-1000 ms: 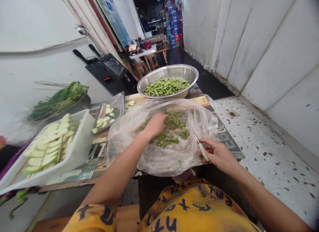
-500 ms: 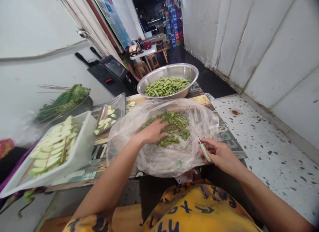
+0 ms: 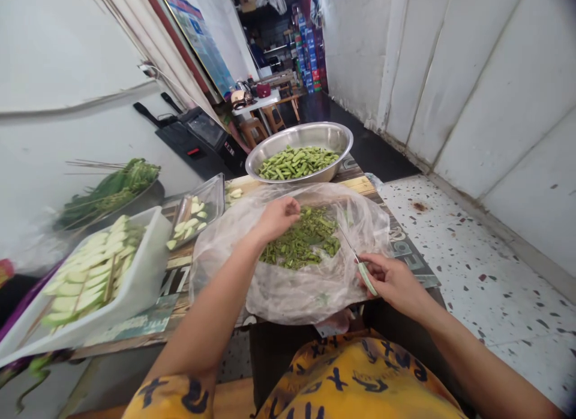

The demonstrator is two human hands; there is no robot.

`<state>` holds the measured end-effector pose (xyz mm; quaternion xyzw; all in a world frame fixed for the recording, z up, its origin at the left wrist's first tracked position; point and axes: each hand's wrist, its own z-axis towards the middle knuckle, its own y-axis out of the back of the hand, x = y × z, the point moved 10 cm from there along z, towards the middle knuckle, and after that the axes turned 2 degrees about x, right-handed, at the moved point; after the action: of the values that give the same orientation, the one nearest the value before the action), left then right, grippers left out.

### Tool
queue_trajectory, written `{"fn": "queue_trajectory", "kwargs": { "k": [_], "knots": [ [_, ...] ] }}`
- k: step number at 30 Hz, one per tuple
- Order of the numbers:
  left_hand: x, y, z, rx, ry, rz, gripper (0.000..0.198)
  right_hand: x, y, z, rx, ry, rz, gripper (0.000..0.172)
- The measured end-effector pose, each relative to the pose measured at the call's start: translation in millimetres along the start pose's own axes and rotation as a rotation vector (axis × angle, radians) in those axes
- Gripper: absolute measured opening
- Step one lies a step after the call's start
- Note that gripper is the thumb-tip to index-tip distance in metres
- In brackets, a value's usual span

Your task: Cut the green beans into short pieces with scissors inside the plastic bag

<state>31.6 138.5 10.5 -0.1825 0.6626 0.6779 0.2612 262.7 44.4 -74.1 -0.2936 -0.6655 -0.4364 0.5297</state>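
My left hand [image 3: 279, 218] is raised over the left back part of a clear plastic bag [image 3: 310, 296], its fingers curled together. Whatever may be between those fingertips is too small to make out. Trimmed green bits and pods [image 3: 310, 242] lie in a heap inside the spread bag. At the bag's right side, my right hand [image 3: 393, 282] grips scissors [image 3: 367, 279] with a pale green handle, their thin blades pointing forward and left over the bag. Behind the bag stands a steel basin [image 3: 333, 134] holding green bean pods [image 3: 299, 162].
On the left are a white tub [image 3: 155, 251] of skewered pale green slices [image 3: 90, 275] and a clear tray [image 3: 218, 197] with cut pieces. Leafy greens [image 3: 112, 188] fill a bowl behind them. A black appliance [image 3: 202, 134] is by the wall; speckled floor [image 3: 450, 227] lies right.
My left hand has lifted from the green heap, moving slightly up and back, and its spread fingers have curled together. My right hand still grips the scissors in nearly the same place.
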Motion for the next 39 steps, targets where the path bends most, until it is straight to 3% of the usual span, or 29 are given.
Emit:
{"fn": "queue_trajectory", "kwargs": {
  "k": [5,8,11,14,18,28,31,34,39],
  "knots": [
    [5,-24.3,9,0.067,0.114,-0.141,0.022,11,-7,-8,0.084,-0.09,0.212,0.038],
    [-4,-45.5,-7,0.184,0.222,-0.481,0.02,18,-14,-10,0.178,-0.188,0.297,0.039],
    [-24,-61.6,-30,0.286,0.252,-0.713,0.024,30,-4,-2,0.128,-0.126,0.191,0.042],
    [-33,-57.5,-48,0.189,0.247,-0.812,0.027,43,1,6,0.111,-0.007,0.017,0.042],
    [-33,-47.7,-63,0.017,0.259,-0.853,0.028,50,-10,8,0.185,0.029,-0.097,0.04],
    [-51,-34.0,-77,-0.039,0.219,-0.592,0.02,62,-25,5,0.328,0.011,0.036,0.032],
    [-51,-33.8,-76,-0.025,0.188,-0.553,0.019,58,-27,5,0.336,-0.04,0.098,0.033],
    [-51,-27.6,-74,-0.087,0.123,-0.463,0.019,52,-25,6,0.305,-0.075,0.153,0.033],
    [-39,-33.8,-73,-0.112,0.181,-0.687,0.022,47,-22,4,0.267,-0.108,0.252,0.035]
  ]
}}
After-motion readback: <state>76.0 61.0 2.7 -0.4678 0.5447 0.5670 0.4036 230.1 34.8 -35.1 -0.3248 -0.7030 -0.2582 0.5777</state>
